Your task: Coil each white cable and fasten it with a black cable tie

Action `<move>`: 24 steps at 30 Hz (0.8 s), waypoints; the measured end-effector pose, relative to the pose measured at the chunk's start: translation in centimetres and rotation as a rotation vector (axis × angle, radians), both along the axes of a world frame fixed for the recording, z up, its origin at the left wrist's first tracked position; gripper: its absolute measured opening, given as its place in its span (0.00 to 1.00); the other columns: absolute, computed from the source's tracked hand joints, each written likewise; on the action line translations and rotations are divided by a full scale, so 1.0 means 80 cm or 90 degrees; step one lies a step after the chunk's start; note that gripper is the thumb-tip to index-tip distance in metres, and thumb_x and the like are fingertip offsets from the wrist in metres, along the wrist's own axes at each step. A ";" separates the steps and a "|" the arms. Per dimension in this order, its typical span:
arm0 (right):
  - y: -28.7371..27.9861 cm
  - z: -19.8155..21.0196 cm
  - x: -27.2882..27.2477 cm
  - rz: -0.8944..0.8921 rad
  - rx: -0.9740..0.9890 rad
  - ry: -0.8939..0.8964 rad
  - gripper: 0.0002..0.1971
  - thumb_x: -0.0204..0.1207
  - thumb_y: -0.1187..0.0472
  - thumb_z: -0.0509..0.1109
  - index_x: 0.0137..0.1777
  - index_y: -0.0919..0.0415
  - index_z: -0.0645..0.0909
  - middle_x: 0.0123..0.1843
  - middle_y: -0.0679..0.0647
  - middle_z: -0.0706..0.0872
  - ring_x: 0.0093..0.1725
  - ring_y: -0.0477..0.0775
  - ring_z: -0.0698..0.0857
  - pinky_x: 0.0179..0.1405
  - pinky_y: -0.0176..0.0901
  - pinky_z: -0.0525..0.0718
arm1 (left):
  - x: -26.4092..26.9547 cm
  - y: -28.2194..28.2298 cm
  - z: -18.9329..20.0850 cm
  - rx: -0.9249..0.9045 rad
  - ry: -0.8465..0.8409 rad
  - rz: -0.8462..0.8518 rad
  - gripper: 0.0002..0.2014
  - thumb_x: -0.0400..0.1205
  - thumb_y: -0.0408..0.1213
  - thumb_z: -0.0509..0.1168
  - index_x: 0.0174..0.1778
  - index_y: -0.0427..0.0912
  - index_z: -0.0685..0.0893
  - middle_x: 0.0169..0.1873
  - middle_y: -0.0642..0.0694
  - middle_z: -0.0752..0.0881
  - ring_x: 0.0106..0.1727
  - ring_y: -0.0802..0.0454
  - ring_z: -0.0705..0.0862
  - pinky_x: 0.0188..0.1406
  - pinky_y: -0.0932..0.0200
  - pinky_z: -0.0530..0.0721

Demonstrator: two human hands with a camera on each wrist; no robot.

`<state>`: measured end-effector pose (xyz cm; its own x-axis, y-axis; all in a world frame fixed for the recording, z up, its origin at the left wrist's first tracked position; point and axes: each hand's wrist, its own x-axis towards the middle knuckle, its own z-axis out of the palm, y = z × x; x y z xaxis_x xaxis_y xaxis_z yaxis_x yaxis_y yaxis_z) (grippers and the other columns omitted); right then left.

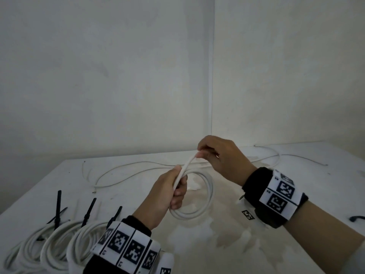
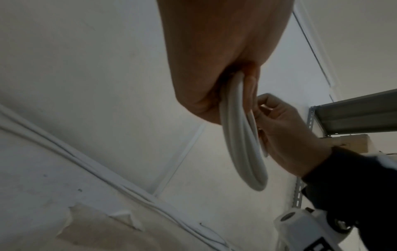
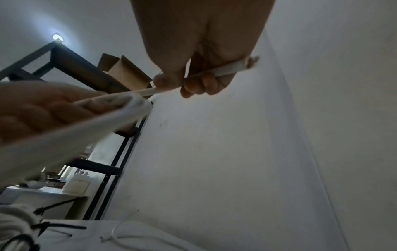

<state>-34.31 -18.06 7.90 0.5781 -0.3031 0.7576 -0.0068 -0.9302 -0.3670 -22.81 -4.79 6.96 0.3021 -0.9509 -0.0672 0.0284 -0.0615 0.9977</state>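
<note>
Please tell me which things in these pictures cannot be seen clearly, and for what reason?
- Tied coils, head view: cut off by the bottom edge, partly behind the left wristband.
- Black object, head view: cut by the right edge, unidentifiable.
- Coil in the left hand, right wrist view: blurred, too close.
- Cable end, head view: hidden by right hand.

You're working in a corner where two plain white plaster walls (image 1: 110, 76) meet, with a thin white conduit strip (image 1: 211, 76) running down the seam. Dark metal shelving rack (image 3: 111, 163) off to one side holds an open brown cardboard box (image 3: 126, 71) (one small round ceiling light (image 3: 56, 36) glows above it).
</note>
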 end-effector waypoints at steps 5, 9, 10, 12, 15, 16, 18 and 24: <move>0.001 -0.010 -0.001 0.002 0.056 0.000 0.09 0.74 0.65 0.67 0.40 0.71 0.84 0.37 0.59 0.88 0.40 0.48 0.81 0.40 0.18 0.73 | -0.005 -0.001 0.005 -0.026 -0.018 0.012 0.20 0.85 0.47 0.51 0.28 0.42 0.67 0.14 0.53 0.62 0.14 0.59 0.57 0.13 0.67 0.56; 0.003 -0.010 -0.002 0.005 0.067 0.001 0.10 0.75 0.65 0.65 0.40 0.72 0.83 0.36 0.61 0.87 0.38 0.48 0.80 0.39 0.19 0.73 | -0.009 -0.001 0.007 -0.040 -0.004 0.029 0.21 0.85 0.45 0.52 0.26 0.42 0.66 0.15 0.52 0.61 0.14 0.59 0.56 0.13 0.68 0.54; 0.005 -0.010 -0.001 0.007 0.071 0.003 0.10 0.75 0.64 0.64 0.40 0.72 0.83 0.36 0.60 0.87 0.37 0.45 0.80 0.39 0.19 0.73 | -0.009 -0.001 0.007 -0.043 -0.002 0.035 0.21 0.85 0.45 0.52 0.26 0.42 0.66 0.15 0.52 0.61 0.14 0.59 0.55 0.13 0.68 0.54; 0.008 -0.008 -0.001 0.005 0.087 0.010 0.12 0.76 0.63 0.63 0.42 0.72 0.83 0.36 0.55 0.84 0.36 0.40 0.78 0.38 0.19 0.73 | -0.008 -0.001 0.007 -0.057 0.001 0.044 0.21 0.85 0.44 0.52 0.26 0.42 0.65 0.14 0.52 0.61 0.14 0.59 0.55 0.13 0.69 0.54; 0.009 -0.006 -0.003 -0.017 0.081 0.048 0.12 0.75 0.62 0.64 0.45 0.71 0.85 0.38 0.54 0.79 0.34 0.42 0.74 0.40 0.21 0.71 | -0.003 0.001 0.009 -0.075 0.010 0.052 0.21 0.85 0.44 0.52 0.26 0.42 0.64 0.14 0.52 0.60 0.14 0.59 0.55 0.13 0.69 0.54; 0.011 -0.007 -0.004 -0.036 0.071 0.073 0.11 0.76 0.62 0.66 0.45 0.70 0.86 0.38 0.53 0.77 0.34 0.42 0.72 0.40 0.23 0.70 | -0.002 0.002 0.009 -0.079 0.013 0.056 0.21 0.85 0.44 0.52 0.26 0.43 0.64 0.14 0.52 0.60 0.14 0.59 0.54 0.13 0.69 0.54; 0.014 -0.008 -0.008 -0.063 0.109 0.135 0.09 0.78 0.63 0.67 0.46 0.69 0.87 0.37 0.57 0.78 0.36 0.49 0.75 0.36 0.29 0.69 | 0.001 0.003 0.009 -0.087 0.021 0.064 0.21 0.85 0.44 0.52 0.26 0.43 0.64 0.15 0.52 0.60 0.14 0.59 0.54 0.13 0.69 0.54; 0.030 0.001 -0.011 0.062 0.508 0.116 0.20 0.84 0.59 0.55 0.39 0.67 0.84 0.37 0.59 0.85 0.39 0.53 0.82 0.46 0.43 0.82 | 0.005 0.001 0.009 -0.107 0.032 0.079 0.21 0.85 0.44 0.52 0.25 0.43 0.63 0.14 0.53 0.60 0.13 0.60 0.54 0.12 0.67 0.54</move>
<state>-35.17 -15.65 8.00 0.7221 -0.6531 0.2280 -0.0629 -0.3902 -0.9186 -22.42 -4.70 7.65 0.4177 -0.9059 0.0706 0.0755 0.1120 0.9908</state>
